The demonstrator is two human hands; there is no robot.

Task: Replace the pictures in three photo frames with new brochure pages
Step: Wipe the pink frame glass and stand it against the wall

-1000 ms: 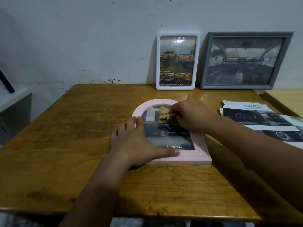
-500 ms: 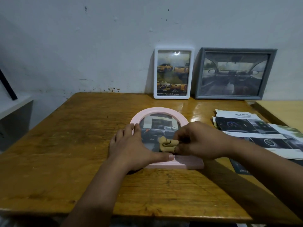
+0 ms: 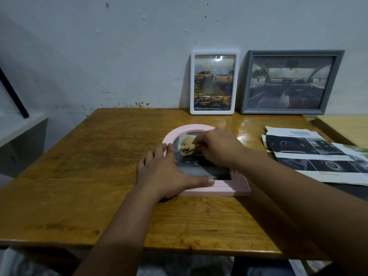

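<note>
Pink frame [image 3: 219, 188], tan cloth [image 3: 187, 148], white frame [image 3: 192, 82], grey frame [image 3: 245, 82].

The pink arch-topped photo frame [image 3: 229, 189] lies flat near the middle of the brown wooden surface [image 3: 79, 176]. The left hand [image 3: 165, 172] rests on its left edge, and the right hand [image 3: 217, 148] holds a crumpled tan cloth [image 3: 187, 148] on its glass. Behind it, the white rounded photo frame [image 3: 214, 82] and, to the right, the grey rectangular photo frame [image 3: 288, 82] stand against the wall. The printed brochure pages [image 3: 318, 156] lie on the surface to the right of the pink frame
</note>
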